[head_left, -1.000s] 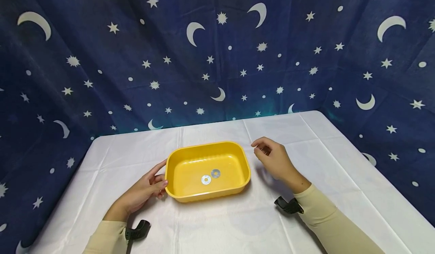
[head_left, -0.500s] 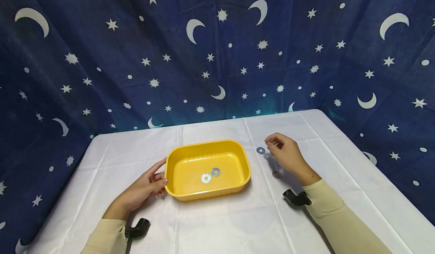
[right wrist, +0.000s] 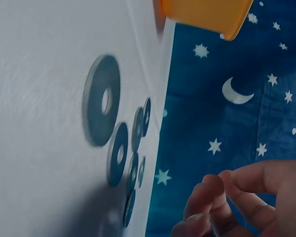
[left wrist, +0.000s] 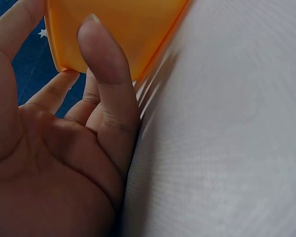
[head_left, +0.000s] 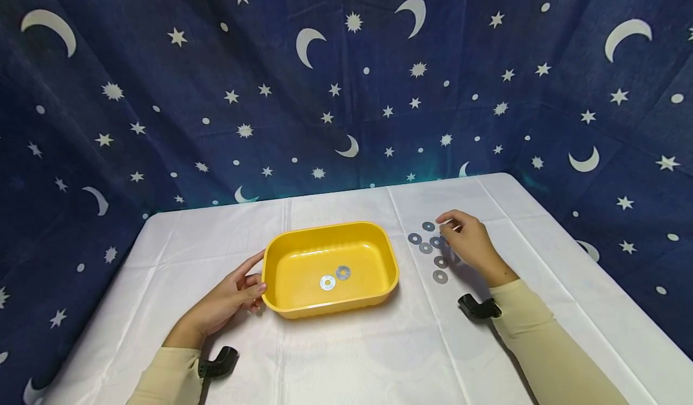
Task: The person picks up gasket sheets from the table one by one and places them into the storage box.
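Observation:
A yellow plastic tray with rounded corners stands on the white cloth. Inside it lie two flat metal washers, one brighter than the other washer. My left hand holds the tray's left end, thumb at the rim and other fingers against the outer wall; the left wrist view shows its fingers beside the yellow wall. To the right of the tray, my right hand hovers above several grey washers, fingers bent, nothing visible between them. A large washer is nearest in the right wrist view.
A white tablecloth covers the table. Behind it and at both sides hangs a dark blue curtain with moons and stars. Each wrist carries a black strap mount, such as the right mount.
My right hand has moved away from beside the tray, rightward and slightly back, uncovering the loose washers. The left hand and the tray stay nearly in place.

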A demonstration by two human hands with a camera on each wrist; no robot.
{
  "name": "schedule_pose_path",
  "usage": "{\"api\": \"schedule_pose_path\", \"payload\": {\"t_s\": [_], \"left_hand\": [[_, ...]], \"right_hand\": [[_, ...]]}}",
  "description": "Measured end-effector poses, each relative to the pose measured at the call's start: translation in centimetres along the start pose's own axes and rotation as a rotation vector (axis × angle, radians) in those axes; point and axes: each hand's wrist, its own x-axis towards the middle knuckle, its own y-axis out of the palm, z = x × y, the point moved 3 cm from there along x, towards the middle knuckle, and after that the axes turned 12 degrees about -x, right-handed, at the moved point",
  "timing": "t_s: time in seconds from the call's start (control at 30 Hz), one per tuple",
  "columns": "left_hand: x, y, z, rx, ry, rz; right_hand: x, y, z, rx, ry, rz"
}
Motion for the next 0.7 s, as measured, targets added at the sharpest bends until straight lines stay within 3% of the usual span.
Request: {"api": "schedule_pose_path", "payload": {"t_s": [0.7], "left_hand": [[0.1, -0.1, 0.2, -0.005, 0.025, 0.018]], "right_hand": [[0.6, 0.7, -2.7, -0.014, 0.076, 0.141]]}}
